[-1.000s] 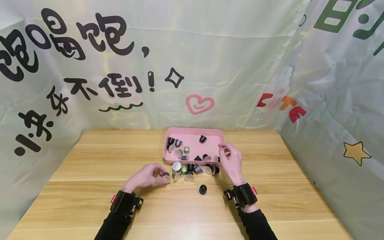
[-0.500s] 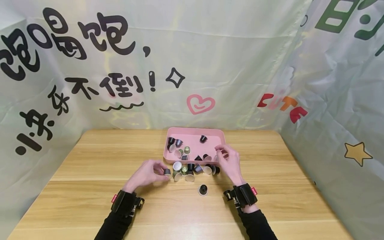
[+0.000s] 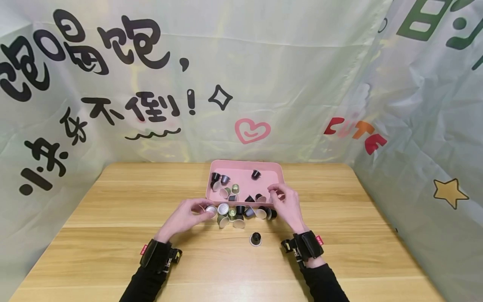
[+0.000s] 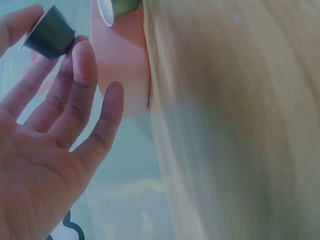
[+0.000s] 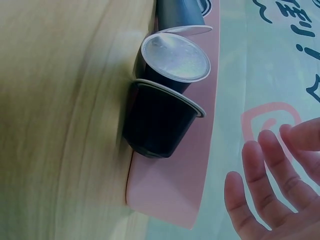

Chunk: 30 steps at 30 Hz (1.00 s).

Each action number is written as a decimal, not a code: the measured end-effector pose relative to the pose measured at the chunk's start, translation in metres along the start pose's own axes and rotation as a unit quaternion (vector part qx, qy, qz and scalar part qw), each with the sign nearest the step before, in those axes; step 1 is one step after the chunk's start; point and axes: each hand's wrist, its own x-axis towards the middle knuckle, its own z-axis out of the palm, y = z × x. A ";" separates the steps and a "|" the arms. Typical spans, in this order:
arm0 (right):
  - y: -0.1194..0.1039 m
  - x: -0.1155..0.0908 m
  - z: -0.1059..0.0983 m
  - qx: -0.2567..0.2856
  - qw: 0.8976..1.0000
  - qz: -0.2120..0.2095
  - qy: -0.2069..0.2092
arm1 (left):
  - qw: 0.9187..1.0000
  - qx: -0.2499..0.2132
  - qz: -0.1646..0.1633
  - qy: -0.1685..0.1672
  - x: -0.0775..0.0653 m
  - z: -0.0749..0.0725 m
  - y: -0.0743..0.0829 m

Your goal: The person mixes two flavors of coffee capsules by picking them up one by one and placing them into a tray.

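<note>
Behind hands (image 3: 288,207), part-hidden tray (image 3: 241,170)

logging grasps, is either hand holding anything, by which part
Left hand pinches a dark capsule, thumb at its rim; other contacts unclear. Right hand: can't tell.

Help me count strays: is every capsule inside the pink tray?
No, a black capsule sits on the table, apart from the pink tray.

In the head view, the right grip (image 3: 287,204) hides part of the pink tray (image 3: 244,184); whether it pinches anything cannot be told. Both black sleeves (image 3: 143,283) run off the bottom edge. The wrist views' top edges crop a green coffee capsule (image 4: 125,7) and a blue-grey coffee capsule (image 5: 181,14); the surface (image 4: 245,100) is blurred.
</note>
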 end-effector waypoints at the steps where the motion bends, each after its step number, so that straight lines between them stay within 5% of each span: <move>1: 0.000 0.000 0.000 0.002 1.000 0.000 -0.004 | 1.000 0.000 -0.003 0.001 0.000 0.000 0.000; 12: 0.000 0.000 0.001 0.007 1.000 0.003 -0.022 | 1.000 -0.013 -0.012 0.017 0.001 0.000 -0.001; 19: 0.000 0.001 0.000 0.005 1.000 0.000 -0.018 | 0.998 -0.008 -0.053 0.038 0.001 -0.001 0.001; 30: 0.001 0.001 0.001 0.003 1.000 -0.007 -0.017 | 0.997 -0.011 -0.055 0.050 0.002 -0.001 0.000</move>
